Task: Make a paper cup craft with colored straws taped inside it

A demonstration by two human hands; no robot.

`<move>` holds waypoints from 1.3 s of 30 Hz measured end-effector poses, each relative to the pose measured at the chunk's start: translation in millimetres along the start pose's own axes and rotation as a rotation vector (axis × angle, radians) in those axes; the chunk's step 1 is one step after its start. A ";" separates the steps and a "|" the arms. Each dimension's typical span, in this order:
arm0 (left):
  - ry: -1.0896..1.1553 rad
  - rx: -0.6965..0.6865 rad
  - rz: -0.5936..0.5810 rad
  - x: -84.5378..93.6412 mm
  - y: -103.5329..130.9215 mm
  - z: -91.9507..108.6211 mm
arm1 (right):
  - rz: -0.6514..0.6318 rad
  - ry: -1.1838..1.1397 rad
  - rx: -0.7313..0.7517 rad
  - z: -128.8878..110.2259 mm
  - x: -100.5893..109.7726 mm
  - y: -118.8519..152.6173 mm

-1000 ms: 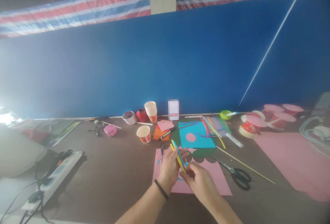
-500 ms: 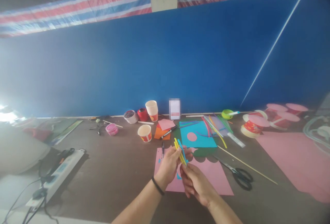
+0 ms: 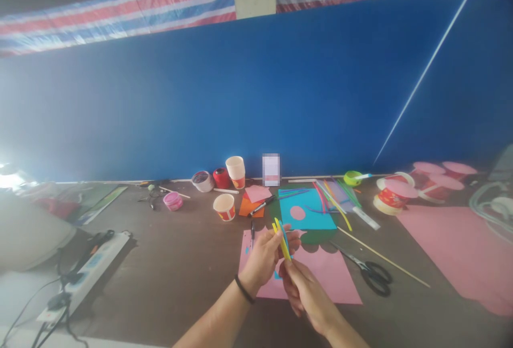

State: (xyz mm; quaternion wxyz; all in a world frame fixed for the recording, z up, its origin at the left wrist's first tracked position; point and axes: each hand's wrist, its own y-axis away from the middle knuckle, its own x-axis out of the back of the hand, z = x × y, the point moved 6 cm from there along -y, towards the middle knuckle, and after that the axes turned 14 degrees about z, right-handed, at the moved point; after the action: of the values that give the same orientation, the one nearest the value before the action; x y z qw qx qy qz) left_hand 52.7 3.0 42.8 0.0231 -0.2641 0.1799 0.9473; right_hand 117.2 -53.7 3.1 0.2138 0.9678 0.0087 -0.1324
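Observation:
Above a pink paper sheet (image 3: 324, 278) with a scalloped edge, both hands meet around a small bunch of thin yellow and blue strips (image 3: 284, 244). My left hand (image 3: 262, 260), with a black band at the wrist, is closed around the upper part of the bunch. The fingers of my right hand (image 3: 306, 289) pinch its lower end. Black-handled scissors (image 3: 372, 275) lie to the right of the sheet, with a long thin stick (image 3: 387, 257) beside them. A pen (image 3: 252, 234) and small blue scraps rest on the sheet's left part.
Behind the hands lies blue paper (image 3: 316, 214) with a pink circle and loose coloured strips (image 3: 328, 198). Paper cups (image 3: 224, 207) stand left of it. Pink-topped red cups (image 3: 395, 195) are at the right, near more pink paper (image 3: 460, 246). A power strip (image 3: 96, 270) sits left.
My right hand has shifted slightly downward along the strips. The yellow strips now lie closer together, and less of the blue one shows. My left hand stays nearly in place.

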 end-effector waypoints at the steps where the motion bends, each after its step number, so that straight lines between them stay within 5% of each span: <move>1: 0.013 0.014 -0.009 -0.2 -0.6 -0.4 | -0.013 0.015 0.001 -0.3 0.0 0.9; 10: -0.014 0.009 -0.005 0.3 1.7 -4.3 | 0.033 0.229 0.048 10.1 4.9 -3.5; 18: -0.019 -0.001 0.047 2.1 1.9 -0.9 | -0.078 -0.018 0.111 -4.3 1.6 4.4; 29: -0.009 0.008 0.131 2.3 7.3 -1.9 | -0.038 0.120 0.174 -0.2 -1.4 4.6; 39: -0.107 0.022 0.000 3.0 13.2 -10.2 | -0.003 0.029 0.165 -3.1 -2.2 8.0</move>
State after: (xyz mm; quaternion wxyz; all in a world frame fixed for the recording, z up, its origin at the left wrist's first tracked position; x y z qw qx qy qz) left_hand 53.3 -13.0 37.5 0.0353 -0.2129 0.1888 0.9580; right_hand 116.4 -59.6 9.7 0.1330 0.9840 0.0022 -0.1187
